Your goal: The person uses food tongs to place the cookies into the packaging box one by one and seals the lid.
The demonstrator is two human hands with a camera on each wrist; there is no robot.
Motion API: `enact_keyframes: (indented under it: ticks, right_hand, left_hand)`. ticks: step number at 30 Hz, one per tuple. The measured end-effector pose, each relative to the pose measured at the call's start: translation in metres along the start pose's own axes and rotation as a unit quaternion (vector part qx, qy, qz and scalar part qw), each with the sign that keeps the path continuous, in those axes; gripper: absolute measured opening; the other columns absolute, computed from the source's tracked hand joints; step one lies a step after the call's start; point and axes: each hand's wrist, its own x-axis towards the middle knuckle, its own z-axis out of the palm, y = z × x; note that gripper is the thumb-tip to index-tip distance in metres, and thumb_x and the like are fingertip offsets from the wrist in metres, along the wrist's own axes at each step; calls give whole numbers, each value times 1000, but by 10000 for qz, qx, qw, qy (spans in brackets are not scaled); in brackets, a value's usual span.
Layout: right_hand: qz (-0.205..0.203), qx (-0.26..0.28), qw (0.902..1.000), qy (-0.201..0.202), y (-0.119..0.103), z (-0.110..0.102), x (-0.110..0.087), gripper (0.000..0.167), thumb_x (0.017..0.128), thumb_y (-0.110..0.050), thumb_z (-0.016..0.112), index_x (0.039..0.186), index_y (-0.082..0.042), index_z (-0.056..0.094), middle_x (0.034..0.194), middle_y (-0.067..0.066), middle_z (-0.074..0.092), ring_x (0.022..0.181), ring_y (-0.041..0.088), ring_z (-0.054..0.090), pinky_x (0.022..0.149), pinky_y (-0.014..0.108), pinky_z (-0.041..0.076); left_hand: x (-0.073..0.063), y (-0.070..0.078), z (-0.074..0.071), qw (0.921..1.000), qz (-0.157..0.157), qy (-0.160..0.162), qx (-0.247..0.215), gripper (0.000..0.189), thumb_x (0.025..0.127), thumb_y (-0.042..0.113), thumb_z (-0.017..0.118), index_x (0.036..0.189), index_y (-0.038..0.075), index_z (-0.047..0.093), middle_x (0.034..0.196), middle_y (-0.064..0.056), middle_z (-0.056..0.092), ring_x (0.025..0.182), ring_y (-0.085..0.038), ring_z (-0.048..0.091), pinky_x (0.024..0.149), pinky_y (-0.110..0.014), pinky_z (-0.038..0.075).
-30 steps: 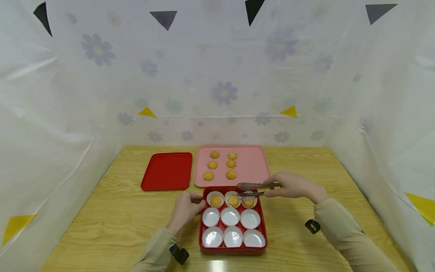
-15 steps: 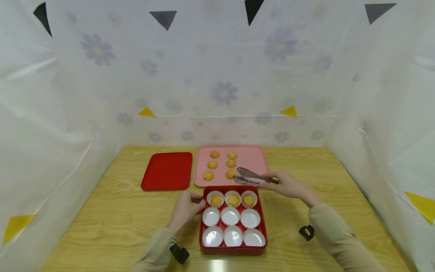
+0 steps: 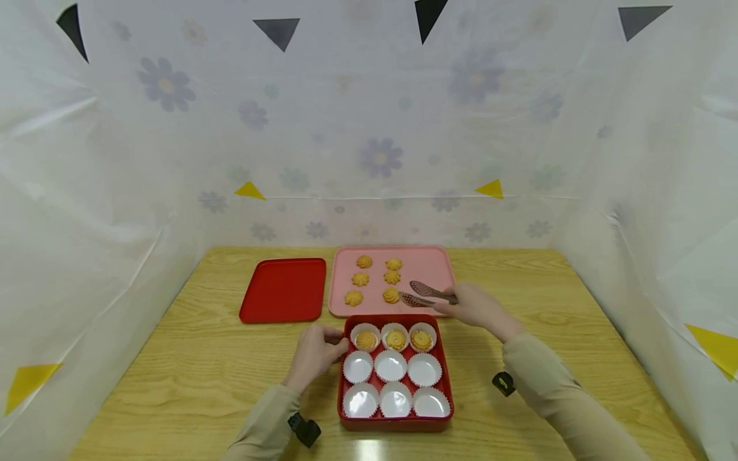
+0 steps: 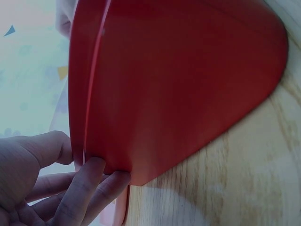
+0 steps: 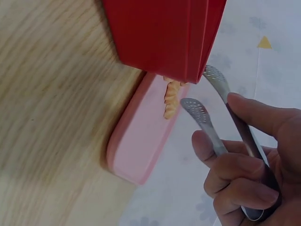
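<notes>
My left hand (image 3: 314,355) rests its fingertips against the left wall of a red box (image 3: 398,425), by the back corner. In the left wrist view the thumb touches the rim and the fingers (image 4: 80,188) lie on the outer wall. The box holds rows of white paper cups; its back row has cookies (image 3: 396,339), while the two nearer rows are bare cups (image 3: 390,367). My right hand (image 3: 475,307) grips metal tongs (image 5: 247,132) with their perforated tips apart. These tips hover over the pink tray (image 3: 435,264), close to its front right cookie (image 3: 391,295).
Several piped cookies (image 3: 360,280) lie in two columns on the pink tray behind the box. A flat red tray (image 3: 284,291) sits to its left. The wooden table (image 3: 230,390) is enclosed by flowered white sheeting (image 3: 323,147).
My right hand has carried the tongs from above the box's back right cup back over the pink tray, uncovering the cookie in that cup. My left hand has stayed at the box.
</notes>
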Motion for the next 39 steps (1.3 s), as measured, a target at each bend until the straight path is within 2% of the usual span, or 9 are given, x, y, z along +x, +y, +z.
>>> enact_keyframes:
  ticks: [8,18,26,39]
  right_hand:
    - [385,-479,9979,-186,-20,-1,12,24,94,-28,67,80,-9,60,66,-2,52,59,13,44,54,27,35]
    - [416,-1277,9895,-525,-35,-9,33,24,93,-29,69,86,-8,60,79,3,60,69,17,47,60,31,37]
    - [396,-1334,9869,-816,-43,-13,50,23,92,-24,70,80,-8,57,69,-1,46,62,14,38,59,30,33]
    - [418,-1647,9813,-905,-54,-12,66,23,89,-22,72,79,-12,54,72,-1,47,67,15,41,62,30,34]
  left_hand:
    - [0,0,-1,10000,71,-18,30,16,81,9,75,95,1,80,93,-11,79,83,-16,66,69,-27,54]
    - [0,-1,-1,10000,80,-25,48,18,81,9,75,96,0,80,93,-11,79,83,-16,67,70,-28,54]
    - [0,-1,-1,10000,62,-44,42,17,81,8,75,96,0,80,93,-11,79,84,-16,67,72,-29,55]
    - [-1,0,-1,9999,118,-10,96,17,80,8,74,95,0,80,93,-11,79,85,-17,68,73,-30,55]
